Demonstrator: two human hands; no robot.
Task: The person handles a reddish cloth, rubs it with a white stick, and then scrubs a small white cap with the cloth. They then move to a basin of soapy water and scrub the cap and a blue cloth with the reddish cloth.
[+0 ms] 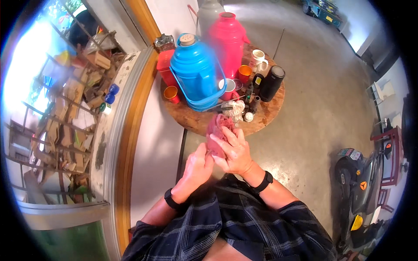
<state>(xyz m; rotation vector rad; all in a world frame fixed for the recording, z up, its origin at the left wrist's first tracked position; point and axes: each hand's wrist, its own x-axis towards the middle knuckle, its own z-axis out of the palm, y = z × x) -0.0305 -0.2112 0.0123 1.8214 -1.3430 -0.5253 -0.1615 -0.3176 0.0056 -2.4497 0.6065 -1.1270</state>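
We see a round counter [187,120] with a tall pink flask [227,40] and a blue flask [193,65] toward its far side — maybe to leave room in front for little things. Our hands are over the near edge, both holding a red bundle [214,130]. Our left hand [198,168] is pinched small at its near end; our right hand [235,153] curls around its right side — probably to keep it steady. A white mug [257,60] and orange cup [244,73] sit by the pink flask, perhaps for easy filling.
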